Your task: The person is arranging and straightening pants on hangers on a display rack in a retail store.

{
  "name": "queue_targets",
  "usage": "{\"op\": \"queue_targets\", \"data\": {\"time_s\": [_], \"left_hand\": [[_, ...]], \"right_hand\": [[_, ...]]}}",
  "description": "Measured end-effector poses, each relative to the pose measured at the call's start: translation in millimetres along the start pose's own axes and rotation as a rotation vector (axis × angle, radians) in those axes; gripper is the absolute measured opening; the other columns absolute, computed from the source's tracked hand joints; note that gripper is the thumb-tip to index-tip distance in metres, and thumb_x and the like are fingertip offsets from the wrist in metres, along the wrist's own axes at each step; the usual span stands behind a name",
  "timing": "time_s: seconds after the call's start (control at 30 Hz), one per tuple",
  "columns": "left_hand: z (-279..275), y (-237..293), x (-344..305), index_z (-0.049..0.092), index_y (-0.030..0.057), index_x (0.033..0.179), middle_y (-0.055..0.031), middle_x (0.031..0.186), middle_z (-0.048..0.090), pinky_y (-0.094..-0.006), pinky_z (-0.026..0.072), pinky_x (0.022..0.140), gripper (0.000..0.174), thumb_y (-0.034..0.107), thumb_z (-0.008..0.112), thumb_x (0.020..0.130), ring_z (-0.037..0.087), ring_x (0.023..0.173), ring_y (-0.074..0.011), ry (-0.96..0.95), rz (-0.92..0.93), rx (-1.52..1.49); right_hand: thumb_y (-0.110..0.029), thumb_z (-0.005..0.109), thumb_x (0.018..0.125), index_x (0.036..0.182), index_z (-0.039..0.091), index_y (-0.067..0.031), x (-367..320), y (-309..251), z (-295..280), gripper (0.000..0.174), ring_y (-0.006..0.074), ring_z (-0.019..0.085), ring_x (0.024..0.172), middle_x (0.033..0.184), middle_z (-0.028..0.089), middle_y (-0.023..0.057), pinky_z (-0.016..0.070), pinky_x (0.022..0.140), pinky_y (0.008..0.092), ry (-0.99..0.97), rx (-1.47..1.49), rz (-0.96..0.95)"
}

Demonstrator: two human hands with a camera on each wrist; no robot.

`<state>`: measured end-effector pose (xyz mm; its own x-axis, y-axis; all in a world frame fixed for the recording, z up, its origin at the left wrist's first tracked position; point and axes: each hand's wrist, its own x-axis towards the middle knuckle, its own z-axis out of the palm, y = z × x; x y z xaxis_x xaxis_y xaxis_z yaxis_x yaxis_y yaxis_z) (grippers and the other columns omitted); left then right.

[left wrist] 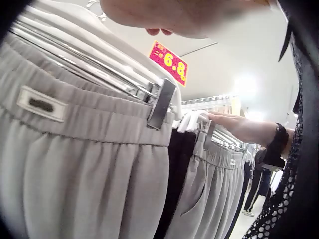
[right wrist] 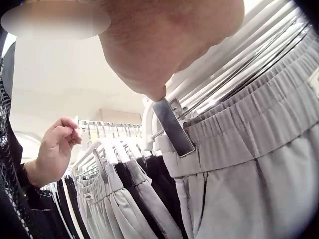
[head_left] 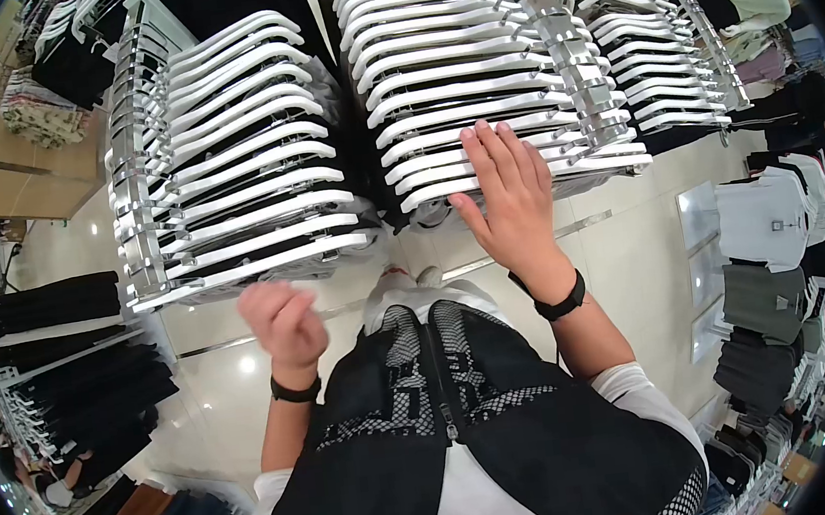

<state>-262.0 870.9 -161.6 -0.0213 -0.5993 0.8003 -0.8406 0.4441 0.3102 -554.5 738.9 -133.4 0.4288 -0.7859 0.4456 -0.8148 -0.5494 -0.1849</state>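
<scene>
My right hand [head_left: 515,196] lies with straight fingers across the nearest white hangers [head_left: 514,168] of the middle row. Seen from the left wrist, that right hand [left wrist: 241,128] stretches flat over the hanger tops. Light grey trousers [right wrist: 249,164] with an elastic waistband hang there from a metal clip [right wrist: 173,127]. Blurred in the head view, my left hand [head_left: 284,323] is just in front of the left row of white hangers [head_left: 268,268]. Its fingers are loosely curled and hold nothing, as the right wrist view of the left hand [right wrist: 56,149] also shows. Grey trousers [left wrist: 84,164] hang close below it.
Chrome rails [head_left: 132,186] carry the hanger rows, with a third row [head_left: 658,61] at the right. A red price sign [left wrist: 169,63] stands above the clothes. Dark garments [head_left: 73,374] hang at the left, white shirts [head_left: 765,210] at the right. Pale tiled floor [head_left: 224,378] lies between the racks.
</scene>
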Motion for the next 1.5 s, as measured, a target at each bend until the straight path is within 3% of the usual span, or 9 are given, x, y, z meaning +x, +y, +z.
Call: {"op": "queue_targets", "data": {"time_s": [0.23,0.5,0.67,0.77,0.97,1.1,1.17,1.33,1.5], "left_hand": [[56,33,90,0.071,0.008,0.11,-0.0087,0.109,0.067,-0.0442,0.0498,0.088,0.031,0.004,0.071,0.079,0.066,0.103,-0.0293,-0.333,-0.014,-0.121],[92,40,107,0.072,0.0079,0.114,-0.0069,0.114,0.068,-0.0439,0.0523,0.089,0.034,0.008,0.075,0.08,0.066,0.104,-0.0297,-0.486,-0.041,-0.197],[99,24,107,0.076,0.0085,0.108,-0.007,0.11,0.069,-0.0413,0.052,0.086,0.032,0.007,0.075,0.075,0.066,0.101,-0.0292,-0.477,-0.027,-0.296],[107,21,107,0.077,0.0066,0.1,-0.0079,0.108,0.069,-0.0416,0.0523,0.085,0.027,0.005,0.073,0.073,0.066,0.098,-0.0286,-0.457,-0.026,-0.354],[119,22,105,0.072,0.0061,0.096,-0.0097,0.109,0.068,-0.0454,0.0517,0.088,0.024,0.002,0.069,0.072,0.064,0.098,-0.0303,-0.406,-0.052,-0.299],[133,34,100,0.068,0.0034,0.099,-0.0154,0.114,0.066,-0.0457,0.0484,0.093,0.028,-0.004,0.062,0.072,0.06,0.103,-0.0355,-0.29,-0.092,-0.301],[137,51,108,0.069,0.0004,0.105,-0.0189,0.121,0.066,-0.0471,0.0478,0.099,0.031,-0.005,0.059,0.077,0.061,0.112,-0.0379,-0.298,-0.127,-0.21],[152,79,114,0.066,-0.0037,0.125,-0.0235,0.135,0.063,-0.0485,0.0447,0.108,0.04,-0.003,0.056,0.086,0.06,0.125,-0.0404,-0.184,-0.196,-0.129],[179,98,127,0.06,0.0052,0.144,-0.0173,0.154,0.053,-0.0502,0.0343,0.117,0.049,0.016,0.062,0.096,0.043,0.144,-0.0431,-0.4,-0.318,0.267]], "right_hand": [[-0.038,0.07,0.092,0.151,0.052,-0.0098,-4,1,-10,0.068,0.0311,0.047,0.142,0.155,0.051,0.0121,0.0348,0.115,0.0475,-0.039,0.012,-0.005],[-0.029,0.075,0.088,0.144,0.058,-0.0094,-10,9,-29,0.062,0.0313,0.048,0.142,0.154,0.053,0.0134,0.0363,0.115,0.0466,-0.159,0.161,-0.065],[-0.015,0.075,0.082,0.119,0.071,-0.0083,-4,21,-38,0.038,0.0287,0.065,0.12,0.124,0.069,0.0066,0.0505,0.101,0.0448,-0.106,0.317,-0.069],[-0.015,0.075,0.082,0.118,0.072,-0.0078,1,23,-43,0.036,0.0281,0.064,0.122,0.124,0.069,0.0071,0.0497,0.103,0.0442,-0.135,0.356,-0.06],[-0.014,0.063,0.086,0.108,0.069,-0.0069,-43,57,-45,0.024,0.0308,0.067,0.085,0.103,0.067,0.0106,0.0552,0.08,0.0463,0.144,0.397,-0.194],[-0.016,0.058,0.093,0.098,0.065,-0.0064,-73,94,-68,0.013,0.0317,0.062,0.089,0.097,0.065,0.0109,0.0502,0.085,0.0484,0.168,0.228,-0.023],[-0.023,0.05,0.103,0.097,0.063,-0.0033,-72,125,-74,0.024,0.0337,0.063,0.092,0.097,0.065,0.0141,0.0512,0.086,0.0489,0.266,0.165,-0.045],[-0.029,0.045,0.106,0.119,0.066,0.0042,-34,197,-91,0.041,0.0396,0.063,0.112,0.121,0.066,0.0236,0.0495,0.099,0.0466,0.292,0.194,0.042],[-0.033,0.055,0.103,0.149,0.052,-0.0019,2,239,-74,0.055,0.0454,0.041,0.146,0.156,0.047,0.0247,0.0345,0.118,0.0495,-0.11,0.387,0.058]]}}
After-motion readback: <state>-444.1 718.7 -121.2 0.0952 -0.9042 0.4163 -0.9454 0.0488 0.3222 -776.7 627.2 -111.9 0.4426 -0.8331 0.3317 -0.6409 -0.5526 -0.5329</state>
